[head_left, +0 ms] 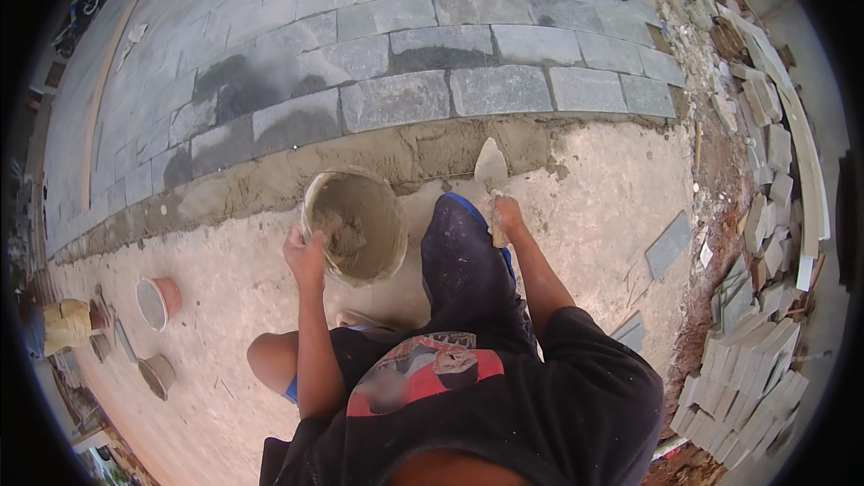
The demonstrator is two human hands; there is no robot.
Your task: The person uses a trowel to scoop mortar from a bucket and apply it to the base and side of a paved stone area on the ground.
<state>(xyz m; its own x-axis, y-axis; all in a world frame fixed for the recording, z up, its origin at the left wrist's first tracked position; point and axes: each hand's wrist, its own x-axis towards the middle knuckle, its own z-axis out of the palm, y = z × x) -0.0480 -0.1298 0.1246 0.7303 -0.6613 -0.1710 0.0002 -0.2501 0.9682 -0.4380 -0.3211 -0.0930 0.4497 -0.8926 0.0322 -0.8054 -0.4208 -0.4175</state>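
Note:
My left hand [306,254] is closed on the rim of a round bucket [397,232], which is tilted so its mouth faces up at me. Grey wet mortar [342,238] lies inside and coats the walls. In my right hand [507,218] is a pointed trowel [490,166], gripped by its handle, its blade pointing away from me over the mortar bed. That strip of spread mortar [396,151] runs along the near edge of the laid grey stone tiles [396,101]. Some tiles have dark wet patches.
Rough concrete floor [585,189] surrounds my knees. A reddish bucket [168,292] and a smaller pail [157,376] stand at left, near a person in yellowish clothing [65,328]. Loose tiles [669,245] lie at right, beside rubble and stacked slabs [742,378]. A long wooden board [101,108] rests at far left.

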